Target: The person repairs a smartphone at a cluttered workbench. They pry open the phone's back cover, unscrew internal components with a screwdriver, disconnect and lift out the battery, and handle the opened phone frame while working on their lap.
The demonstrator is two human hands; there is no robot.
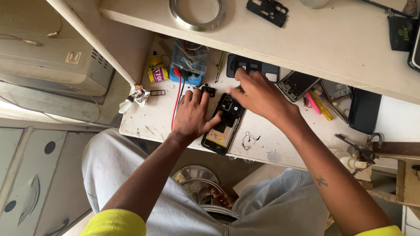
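One opened phone [222, 126] under left hand [192, 114] flat, right hand [258, 94] spread open.

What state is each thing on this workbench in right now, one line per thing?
Phone: back cover off, insides exposed, flat on the bench.
Left hand: pressing on the phone's left edge.
Right hand: fingers at the phone's top end.
Second phone frame: opened, lying flat.
Glue bottle: capped, lying down.

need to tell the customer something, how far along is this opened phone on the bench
Done: the phone lies opened, its back off and its insides bare; a dark cover and a second opened phone lie behind it. In hand: the left hand steadies the phone while the right hand works at its top end. Left: it is not yet closed up.
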